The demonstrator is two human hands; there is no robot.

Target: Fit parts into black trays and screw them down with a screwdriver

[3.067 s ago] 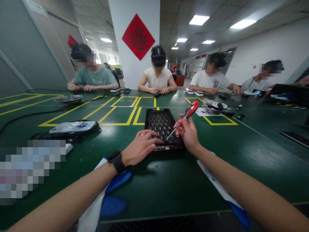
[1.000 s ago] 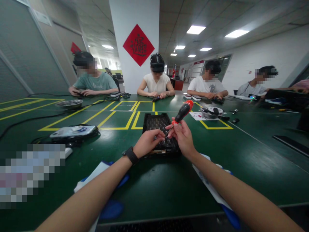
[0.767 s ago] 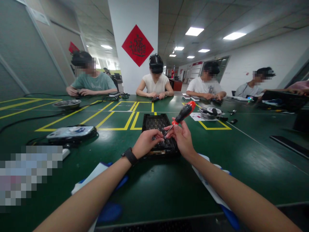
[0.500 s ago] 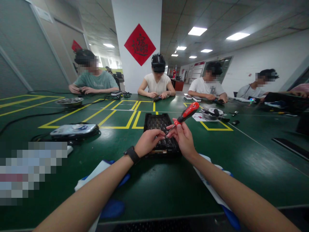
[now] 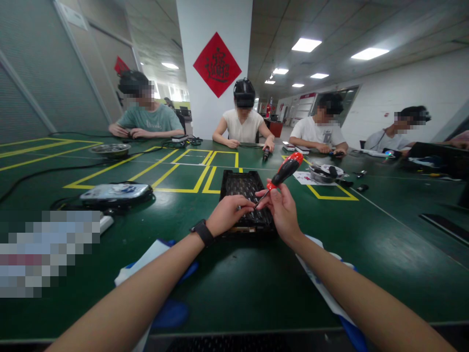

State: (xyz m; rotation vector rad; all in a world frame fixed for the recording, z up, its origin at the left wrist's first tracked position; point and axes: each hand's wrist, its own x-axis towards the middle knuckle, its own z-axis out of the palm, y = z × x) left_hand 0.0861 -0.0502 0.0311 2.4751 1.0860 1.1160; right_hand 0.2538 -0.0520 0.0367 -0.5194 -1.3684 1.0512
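Screwdriver with red-and-black handle (image 5: 287,169) slants over black rectangular plastic tray (image 5: 240,182): handle far-right, tip near-left.
Your right hand (image 5: 286,215) grasps it near the collar; your left hand (image 5: 226,215) is bunched at the tip, can't tell if it's pinching anything. Tray runs near-far, green tabletop (image 5: 227,288) on its near side, white-and-blue glove (image 5: 149,259) near-left.

Before the black case (image 5: 240,185): open green tabletop (image 5: 238,283) stretched between the forearms, a glove (image 5: 144,259) and another glove (image 5: 318,278) flanking it.
Over the case: left hand (image 5: 229,214), right hand (image 5: 285,212) and slanted screwdriver (image 5: 286,170) blocked entry.
Left: a gap ran to the phone (image 5: 117,192).
Right: a broad stretch reached the black bar (image 5: 445,228).
Far right: a bowl (image 5: 324,174) obstructed.
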